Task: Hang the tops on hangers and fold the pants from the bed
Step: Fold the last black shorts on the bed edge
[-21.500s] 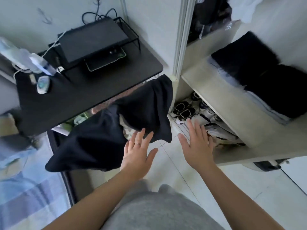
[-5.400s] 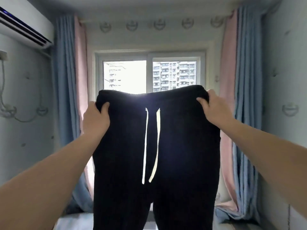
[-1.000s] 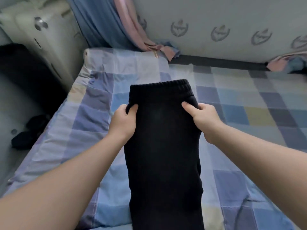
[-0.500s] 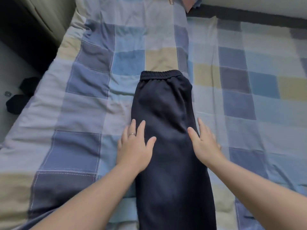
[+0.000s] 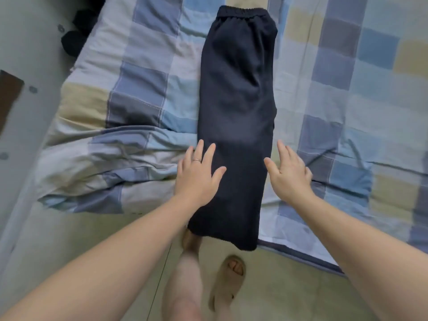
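Head view: looking down over the bed's near edge, both arms reaching forward.
Pants (image 5: 236, 112): dark, doubled lengthwise into one long strip on the bed (image 5: 139, 89); elastic waistband at the far end, hems at the near end drooping past the mattress edge.
Left hand (image 5: 196, 174): released, fingers straight, palm flat on the strip's left edge; ring (image 5: 196, 160) on one finger.
Right hand (image 5: 287, 174): released, fingers straight and spread, just beside the strip's right edge, thumb at the fabric; grasping nothing.
Step in hand: probably smoothing the strip before a crosswise fold.
Doing it well: sweep flat palms toward the hems to press out the soft ripples; square the legs edge to edge; then lift both hem corners and carry them to the waistband, sides kept aligned.
Risk: overhanging hems may drag the strip off the quilt.
Surface: checked quilt in blue, cream and grey, rumpled into ridges at near left; uneven base for a crisp fold.
Room: pale floor (image 5: 81, 239) near; beige slipper (image 5: 228, 281) on a foot below the hems; dark bundle (image 5: 76, 35) on the floor at far left, kind unclear.
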The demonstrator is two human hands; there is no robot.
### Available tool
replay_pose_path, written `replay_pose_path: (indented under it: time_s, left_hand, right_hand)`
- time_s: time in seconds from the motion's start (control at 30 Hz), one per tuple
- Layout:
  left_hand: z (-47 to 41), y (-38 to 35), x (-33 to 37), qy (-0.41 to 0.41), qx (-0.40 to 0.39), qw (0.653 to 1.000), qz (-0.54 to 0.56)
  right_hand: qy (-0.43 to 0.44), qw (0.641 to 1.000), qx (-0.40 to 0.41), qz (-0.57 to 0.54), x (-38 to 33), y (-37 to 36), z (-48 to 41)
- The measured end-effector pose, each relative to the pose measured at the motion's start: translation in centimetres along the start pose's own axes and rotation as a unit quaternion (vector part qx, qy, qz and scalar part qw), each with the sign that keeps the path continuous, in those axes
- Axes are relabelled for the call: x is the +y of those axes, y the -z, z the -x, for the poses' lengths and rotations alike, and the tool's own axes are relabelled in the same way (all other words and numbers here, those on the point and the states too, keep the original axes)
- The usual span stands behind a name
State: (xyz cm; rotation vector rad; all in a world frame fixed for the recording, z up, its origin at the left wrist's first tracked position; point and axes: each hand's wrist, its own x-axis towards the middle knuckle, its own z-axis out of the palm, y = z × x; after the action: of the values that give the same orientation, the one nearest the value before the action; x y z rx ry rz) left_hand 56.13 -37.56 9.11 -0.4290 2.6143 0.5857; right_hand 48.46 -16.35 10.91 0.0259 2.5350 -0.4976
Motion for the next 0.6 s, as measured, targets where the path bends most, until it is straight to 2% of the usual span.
replay_pose_path:
  time_s: [0.1,0.3,0.47,0.6]
  left_hand:
    - [6.9,-3.8,-1.1,0.041,-0.017,0.998,0.041]
    - [14.5,-10.7,-5.2,0.121,-0.075,0.984,0.106]
    - [15.8,-15.8,-8.8,0.146,-0.091,0.962,0.213]
    - [14.1,-19.8,-11.3,0.163,-0.072,0.943,0.281]
  right_hand:
    - [-0.001,1.000,-0.026,-0.006,2.6,-2.3,6.0]
    - [-0.022,0.995,-0.090,-0.028,7.7,-7.5,12.3]
    - [-0.034,0.990,-0.120,-0.062,12.0,-13.1,13.8]
    - [-0.048,0.985,-0.123,-0.109,14.2,-18.2,13.3]
